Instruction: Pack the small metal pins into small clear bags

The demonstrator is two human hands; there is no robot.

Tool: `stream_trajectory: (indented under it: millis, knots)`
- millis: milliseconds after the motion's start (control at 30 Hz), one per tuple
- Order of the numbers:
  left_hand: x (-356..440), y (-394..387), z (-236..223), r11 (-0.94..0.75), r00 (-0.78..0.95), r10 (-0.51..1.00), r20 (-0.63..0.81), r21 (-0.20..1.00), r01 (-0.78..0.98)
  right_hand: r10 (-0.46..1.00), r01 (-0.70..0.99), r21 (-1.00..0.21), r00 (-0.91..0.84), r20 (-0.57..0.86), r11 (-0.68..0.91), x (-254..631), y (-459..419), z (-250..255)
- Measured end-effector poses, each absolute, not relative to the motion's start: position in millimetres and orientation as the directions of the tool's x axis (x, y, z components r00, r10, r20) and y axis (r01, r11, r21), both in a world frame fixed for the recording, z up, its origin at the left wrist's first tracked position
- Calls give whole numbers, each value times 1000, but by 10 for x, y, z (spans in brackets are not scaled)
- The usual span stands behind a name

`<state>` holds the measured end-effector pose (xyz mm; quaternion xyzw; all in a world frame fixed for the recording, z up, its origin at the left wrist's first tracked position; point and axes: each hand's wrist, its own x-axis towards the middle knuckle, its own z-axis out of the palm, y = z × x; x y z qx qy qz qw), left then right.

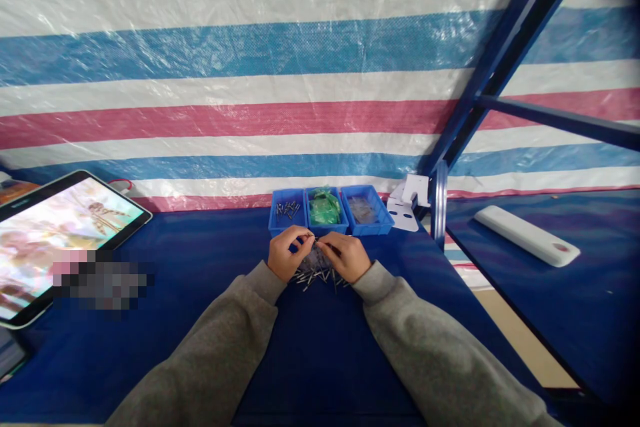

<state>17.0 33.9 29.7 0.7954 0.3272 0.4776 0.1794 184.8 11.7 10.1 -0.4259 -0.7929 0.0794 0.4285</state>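
Note:
My left hand [287,252] and my right hand [345,255] meet above the blue table top [320,353], their fingertips close together. Between them sits a small translucent plastic bag [317,257], pinched at its top edge by both hands. Under the hands and just in front lies a loose heap of small metal pins or rivets [313,276]. Grey sleeves cover both forearms.
Behind the hands stand several blue plastic bins: one with metal pins [287,213], one with green bags [326,209], one with clear bags [366,210]. A tablet [65,243] lies left. A white bracket [404,212], blue steel frame [505,47] and white bar [525,235] stand right.

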Motion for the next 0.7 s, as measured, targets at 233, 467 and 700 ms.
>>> stream_trajectory:
  millis: [233,467,700]
  knots:
    - [130,375,270,-700,294,711,639,601,386,759,657,-508,-154,633,557,1870,137,93]
    - [120,435,217,-790,364,598,714,447,420,749,656,-518,-113,652,550,1873,120,136]
    - [124,421,203,-768,350,630,693,490,412,757,601,-533,-196,624,595,1853,87,160]
